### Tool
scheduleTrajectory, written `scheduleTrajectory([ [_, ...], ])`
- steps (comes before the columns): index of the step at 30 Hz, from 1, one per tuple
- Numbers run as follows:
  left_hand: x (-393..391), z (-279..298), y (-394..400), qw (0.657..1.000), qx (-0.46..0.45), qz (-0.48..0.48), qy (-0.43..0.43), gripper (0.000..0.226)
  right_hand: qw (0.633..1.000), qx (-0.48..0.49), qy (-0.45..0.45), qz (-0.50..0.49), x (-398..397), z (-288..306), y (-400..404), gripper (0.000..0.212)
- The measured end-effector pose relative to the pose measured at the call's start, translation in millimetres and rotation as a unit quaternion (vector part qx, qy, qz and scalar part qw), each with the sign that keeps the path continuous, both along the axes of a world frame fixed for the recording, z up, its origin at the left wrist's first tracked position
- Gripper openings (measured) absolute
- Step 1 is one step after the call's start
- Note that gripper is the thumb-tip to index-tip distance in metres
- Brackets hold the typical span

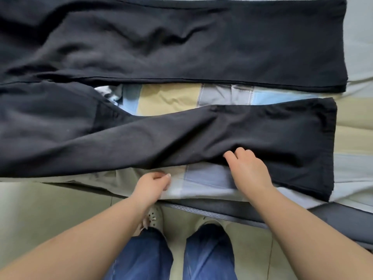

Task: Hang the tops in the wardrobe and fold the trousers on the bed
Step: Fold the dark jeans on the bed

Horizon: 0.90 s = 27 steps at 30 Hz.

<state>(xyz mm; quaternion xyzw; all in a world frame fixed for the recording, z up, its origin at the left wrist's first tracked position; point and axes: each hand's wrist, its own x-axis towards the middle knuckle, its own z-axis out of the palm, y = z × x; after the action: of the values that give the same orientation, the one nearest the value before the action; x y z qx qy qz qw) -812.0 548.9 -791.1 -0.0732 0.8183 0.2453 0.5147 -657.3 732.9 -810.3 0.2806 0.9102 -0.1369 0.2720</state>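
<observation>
Trousers (161, 81) flat on the bed (359, 57), black, long axis running left-right across my view, hems to my right, waist end off to my left past the frame edge. Two legs lie apart with a strip of patchwork sheet (171, 98) showing between them; far leg straight, near leg bowed and rumpled

Right hand (248, 168) is the nearer one: it sits at the near leg's lower edge, fingers curled onto the cloth, looks like a pinch on that edge but the fingertips are partly buried so I can't fully confirm. Left hand (153, 183) is just short of the same edge, on the sheet, fingers curled and thumb meeting them; it seems to hold sheet or nothing, cannot tell which, not the trousers

My read: next step is near leg over far leg, so the lift goes straight away from me, across the long axis. Left hand needs to move up onto the edge first, well left of the right one, or the leg will sag in the middle

Room: bed edge is right at my knees, floor (50, 209) below. Open sheet beyond the hems on the right. No tops or wardrobe in view
</observation>
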Motion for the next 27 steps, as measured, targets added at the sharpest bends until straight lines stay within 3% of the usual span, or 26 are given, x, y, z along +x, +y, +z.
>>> scheduleTrajectory([
  [3,-17,-3,-8,0.985,0.037,0.162,-0.036,0.008,1.000,-0.005,-0.018,-0.004,-5,0,0,0.042],
  [6,-26,-4,-4,0.958,0.077,0.274,-0.040,0.021,0.997,-0.078,-0.026,0.015,4,5,4,0.048],
  [9,-23,1,3,0.932,0.099,0.347,-0.048,0.025,0.987,-0.142,-0.047,0.061,31,17,4,0.055],
  [14,-17,14,-3,0.898,0.122,0.419,-0.060,0.021,0.974,-0.163,-0.120,0.103,59,33,-7,0.070],
  [18,-18,20,-22,0.913,0.110,0.385,-0.071,0.034,0.967,-0.183,-0.158,0.080,43,31,-11,0.064],
  [23,-25,22,-47,0.926,0.119,0.340,-0.112,0.043,0.965,-0.172,-0.169,0.101,-10,27,-16,0.033],
  [27,-17,23,-71,0.958,-0.018,0.282,-0.056,0.049,0.976,-0.171,-0.103,0.084,-52,29,-28,0.028],
])
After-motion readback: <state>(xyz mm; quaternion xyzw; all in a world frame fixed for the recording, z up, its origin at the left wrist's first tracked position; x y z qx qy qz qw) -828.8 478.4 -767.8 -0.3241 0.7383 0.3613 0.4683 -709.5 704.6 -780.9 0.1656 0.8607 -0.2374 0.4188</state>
